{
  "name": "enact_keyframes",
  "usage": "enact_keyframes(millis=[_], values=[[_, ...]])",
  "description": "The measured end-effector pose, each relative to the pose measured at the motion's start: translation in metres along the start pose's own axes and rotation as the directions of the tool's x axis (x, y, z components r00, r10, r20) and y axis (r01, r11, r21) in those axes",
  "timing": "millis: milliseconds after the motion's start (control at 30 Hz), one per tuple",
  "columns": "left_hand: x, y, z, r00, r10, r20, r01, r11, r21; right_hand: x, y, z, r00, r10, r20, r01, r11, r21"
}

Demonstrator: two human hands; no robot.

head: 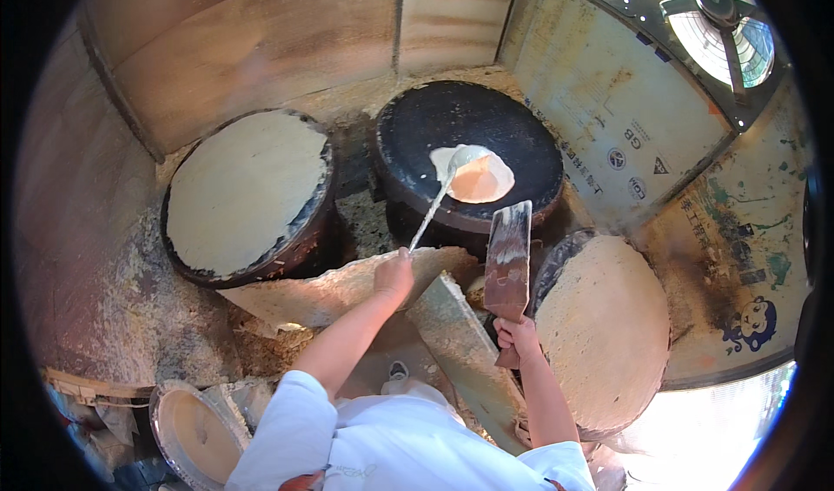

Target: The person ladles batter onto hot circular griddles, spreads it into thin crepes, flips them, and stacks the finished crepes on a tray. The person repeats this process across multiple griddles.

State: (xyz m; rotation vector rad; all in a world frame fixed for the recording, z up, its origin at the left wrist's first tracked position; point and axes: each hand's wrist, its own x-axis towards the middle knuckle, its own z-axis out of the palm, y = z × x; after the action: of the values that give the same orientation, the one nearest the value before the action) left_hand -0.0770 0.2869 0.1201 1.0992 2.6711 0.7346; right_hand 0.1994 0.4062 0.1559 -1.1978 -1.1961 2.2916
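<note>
My left hand [393, 275] grips the handle of a ladle [432, 214], whose bowl rests in or just over a puddle of pale batter [481, 177] on a round black griddle [456, 113]. Below that griddle, my right hand [517, 336] is closed around the handle of a flat, wide wooden scraper [509, 256]. The scraper's blade points up toward the griddle's near edge, its tip streaked with white batter. A second round griddle at the left bears a wide pale sheet of batter [244, 188]. Another pale sheet [603, 335] covers a third griddle at the right.
Batter-crusted boards [456, 348] stand between me and the griddles. A tub of batter [199, 435] sits at the lower left. Stained panels [260, 48] enclose the back, and a large fan [717, 25] is mounted at the upper right.
</note>
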Motion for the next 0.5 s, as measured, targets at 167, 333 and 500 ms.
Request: enact_keyframes(millis=[167,333,500], values=[[0.001,0.056,-0.049,0.955,0.107,-0.276,-0.191,0.936,-0.297,0.039,-0.043,-0.006,0.999,-0.027,-0.046,0.035,0.984,0.173],[0.003,0.109,-0.130,0.764,0.508,0.398,0.628,-0.445,-0.638,0.077,-0.026,0.036,0.973,0.177,-0.150,-0.189,0.979,-0.072],[0.001,0.084,-0.163,0.738,0.582,0.340,0.671,-0.681,-0.292,0.086,-0.001,0.061,0.925,-0.321,-0.204,-0.043,0.444,-0.895]])
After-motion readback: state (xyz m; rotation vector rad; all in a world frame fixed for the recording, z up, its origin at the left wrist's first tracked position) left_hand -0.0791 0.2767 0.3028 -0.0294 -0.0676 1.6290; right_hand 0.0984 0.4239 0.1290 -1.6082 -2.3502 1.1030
